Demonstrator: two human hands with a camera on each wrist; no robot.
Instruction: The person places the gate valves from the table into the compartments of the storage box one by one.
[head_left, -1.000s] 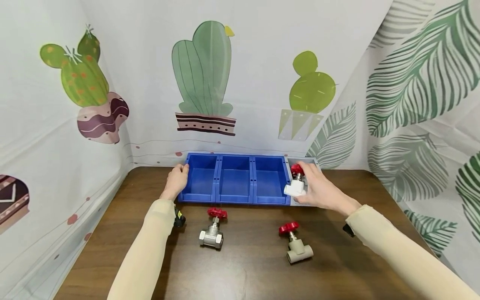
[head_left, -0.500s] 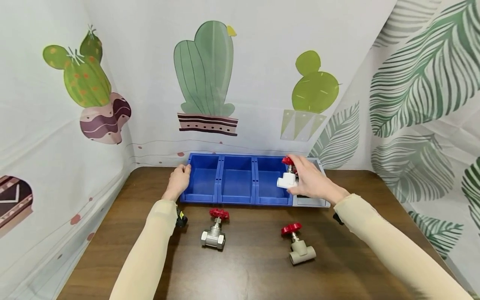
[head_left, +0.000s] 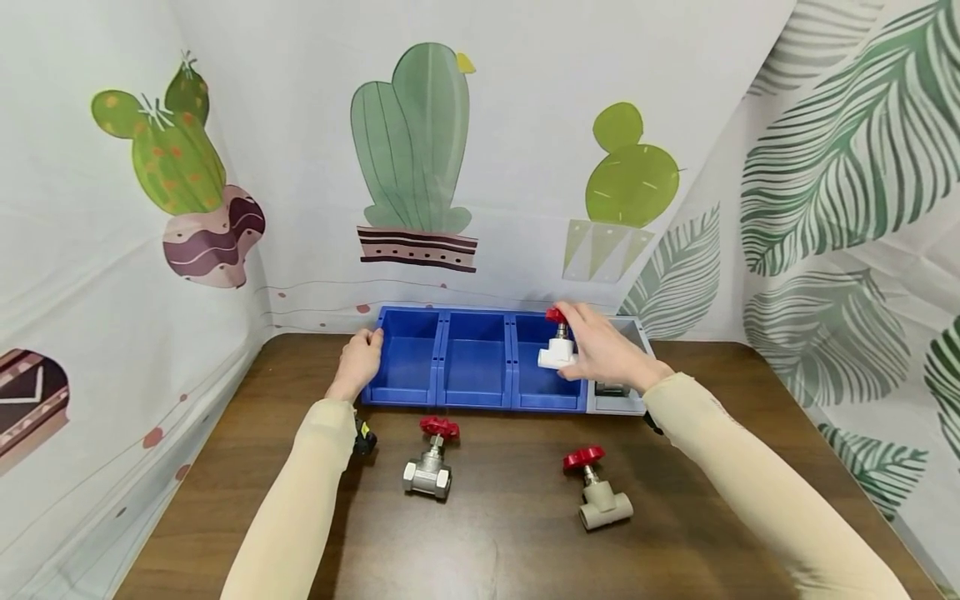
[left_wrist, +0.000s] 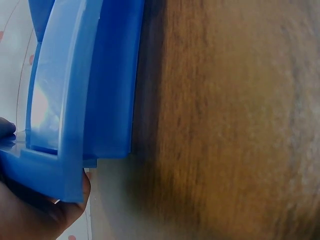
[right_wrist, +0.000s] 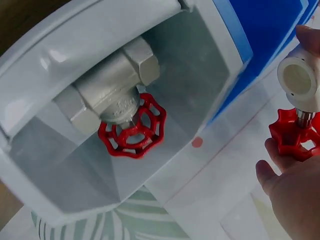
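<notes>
My right hand holds a white valve with a red handwheel, up over the rightmost blue bin. In the right wrist view fingers grip the white valve by its body and wheel. A metal valve with a red wheel lies inside the grey bin beside it. At the row's left end, my left hand grips the side wall of the leftmost blue bin; the left wrist view shows fingers curled round that bin's rim.
On the wooden table in front of the bins stand a metal valve with a red wheel and a beige valve with a red wheel. A middle blue bin sits between the outer ones. A printed cloth hangs behind.
My right hand has moved left with the white valve, from over the grey bin to over the rightmost blue bin. My left hand stays on the leftmost bin's wall.
</notes>
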